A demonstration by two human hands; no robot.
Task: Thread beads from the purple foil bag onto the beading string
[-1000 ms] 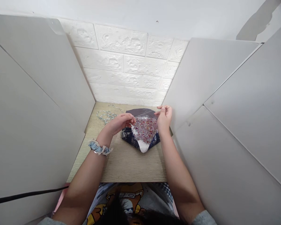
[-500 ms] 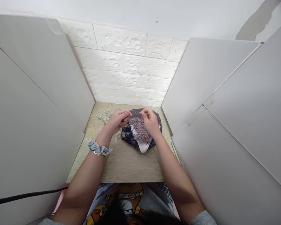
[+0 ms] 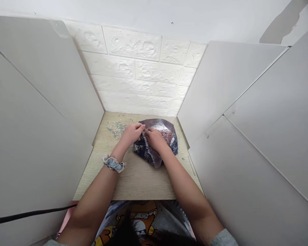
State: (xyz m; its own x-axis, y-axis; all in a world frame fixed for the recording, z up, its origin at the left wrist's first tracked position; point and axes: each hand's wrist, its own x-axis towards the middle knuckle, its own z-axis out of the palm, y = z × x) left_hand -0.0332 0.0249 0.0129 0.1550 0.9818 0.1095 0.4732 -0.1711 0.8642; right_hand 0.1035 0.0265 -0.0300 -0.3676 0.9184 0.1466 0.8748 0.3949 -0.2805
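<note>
My left hand (image 3: 132,133) is closed in a pinch at the left rim of an opened foil-lined pouch (image 3: 143,153). A thin thread, plain to see a moment ago, hardly shows at its fingertips now. My right hand (image 3: 156,139) lies over the pouch, its fingers pinched together close to the left fingertips; what they hold is too small to make out. Small pinkish-red beads (image 3: 168,135) fill the pouch, partly covered by the right hand and wrist. Left of my left hand, a pale bead strand (image 3: 115,127) lies in loose loops on the table.
Grey-white panels stand at the left (image 3: 74,85) and right (image 3: 200,92), with a white brick-patterned wall (image 3: 143,78) behind. The pale wooden table (image 3: 141,186) lies between them. A black cable (image 3: 33,212) crosses at lower left, and a blue scrunchie (image 3: 114,164) circles my left wrist.
My right hand has moved left and down, toward my left fingertips and over the beads. The thread no longer spans a gap between my hands. The left hand has shifted slightly.
</note>
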